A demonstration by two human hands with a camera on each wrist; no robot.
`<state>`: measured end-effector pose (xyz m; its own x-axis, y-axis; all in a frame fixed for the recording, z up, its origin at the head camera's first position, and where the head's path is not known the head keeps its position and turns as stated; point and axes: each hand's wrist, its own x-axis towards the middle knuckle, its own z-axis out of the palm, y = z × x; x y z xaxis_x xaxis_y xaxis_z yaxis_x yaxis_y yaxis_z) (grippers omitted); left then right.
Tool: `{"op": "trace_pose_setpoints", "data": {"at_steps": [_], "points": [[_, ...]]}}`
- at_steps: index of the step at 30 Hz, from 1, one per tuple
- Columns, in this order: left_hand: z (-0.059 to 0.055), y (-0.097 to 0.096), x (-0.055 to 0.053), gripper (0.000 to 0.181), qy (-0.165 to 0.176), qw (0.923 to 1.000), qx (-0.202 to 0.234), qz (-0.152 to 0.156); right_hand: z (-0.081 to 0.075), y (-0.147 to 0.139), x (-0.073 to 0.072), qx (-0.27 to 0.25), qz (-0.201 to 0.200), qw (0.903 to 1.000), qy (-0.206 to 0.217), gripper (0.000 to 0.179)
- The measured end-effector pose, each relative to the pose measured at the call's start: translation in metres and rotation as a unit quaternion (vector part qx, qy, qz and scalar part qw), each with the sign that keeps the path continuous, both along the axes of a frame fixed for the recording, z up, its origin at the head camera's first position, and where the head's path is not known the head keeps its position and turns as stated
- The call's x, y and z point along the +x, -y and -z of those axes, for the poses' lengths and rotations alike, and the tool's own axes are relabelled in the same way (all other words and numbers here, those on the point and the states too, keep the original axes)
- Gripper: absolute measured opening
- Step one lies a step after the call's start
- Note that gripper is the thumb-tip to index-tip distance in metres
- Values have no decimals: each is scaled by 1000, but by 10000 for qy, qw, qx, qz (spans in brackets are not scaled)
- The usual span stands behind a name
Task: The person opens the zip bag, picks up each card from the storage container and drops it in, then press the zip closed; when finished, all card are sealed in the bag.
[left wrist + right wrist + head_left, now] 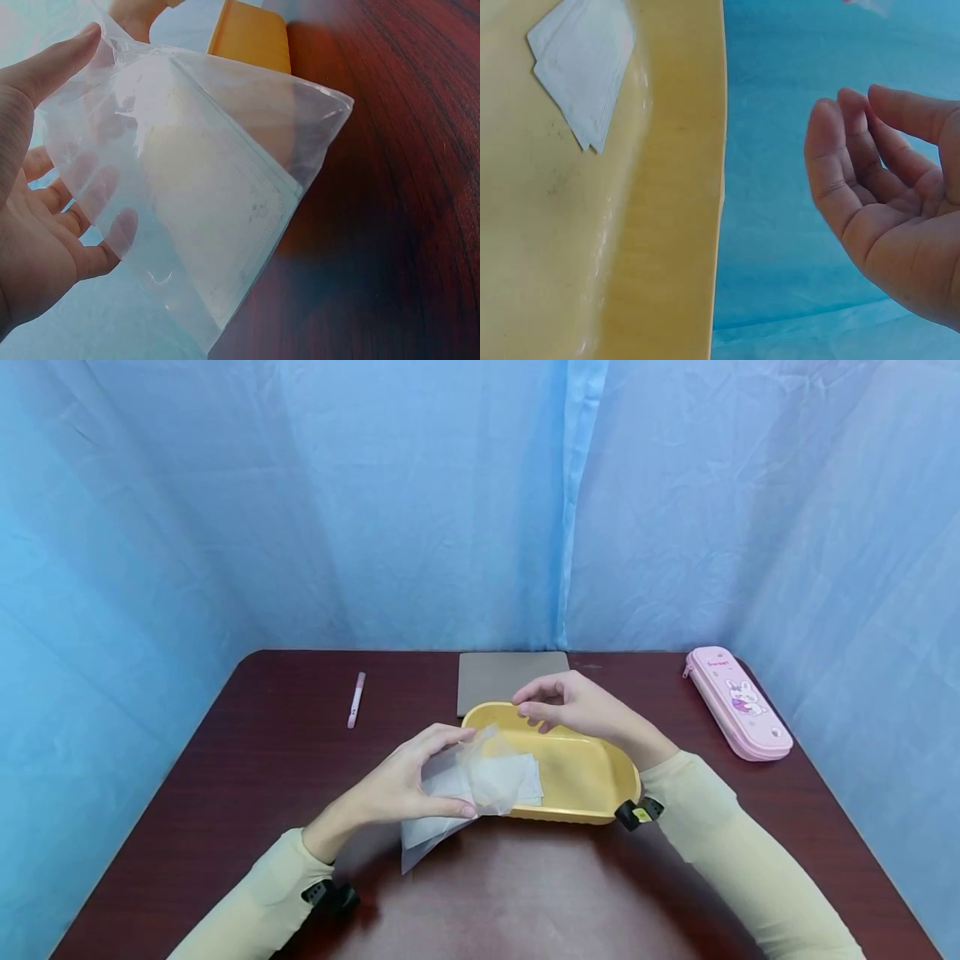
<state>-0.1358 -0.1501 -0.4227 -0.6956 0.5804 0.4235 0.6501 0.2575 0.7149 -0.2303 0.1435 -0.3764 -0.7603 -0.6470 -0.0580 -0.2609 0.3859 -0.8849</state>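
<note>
My left hand [408, 781] grips a clear plastic bag [217, 180] between thumb and spread fingers, at the left end of a yellow tray [585, 768]. Inside the bag is a stack of flat white sheets [225, 217], its edges showing through the film. More white sheets [585, 67] lie in the tray, partly hidden behind the bag in the head view. Above the tray's far rim hangs my right hand [566, 700], its fingers loosely curled, thumb near the fingertips, with nothing between them.
Behind the tray lies a flat grey rectangular item [510, 675]. A pink-and-white pen [356, 700] is on the dark red table [225, 785] at the left. A pink pencil case [738, 702] lies far right. Blue curtains [420, 510] surround the table.
</note>
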Motion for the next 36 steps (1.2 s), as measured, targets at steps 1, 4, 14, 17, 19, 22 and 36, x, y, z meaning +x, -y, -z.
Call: {"op": "trace_pose_setpoints", "data": {"at_steps": [1,4,14,17,19,22,36], "points": [[0,0,0,84,10,10000,7,-3,2,1,-2,78,-100,9999,-46,31],[2,1,1,85,39,10000,20,-26,7,4,-6,383,-490,9978,-231,29],[6,12,4,84,141,9997,-21,-207,27,25,-24,1217,-1668,9768,-570,32],[10,14,6,83,161,9996,-12,-223,31,33,-26,1457,-1838,9705,-553,33],[12,14,6,82,163,9996,-14,-240,31,36,-28,1607,-1883,9671,-588,34],[12,10,3,82,108,9998,-3,-172,30,35,-30,1739,-1897,9638,-703,34],[5,-2,-8,83,34,9999,-94,117,34,23,-32,2475,-1877,9480,-694,40]]}}
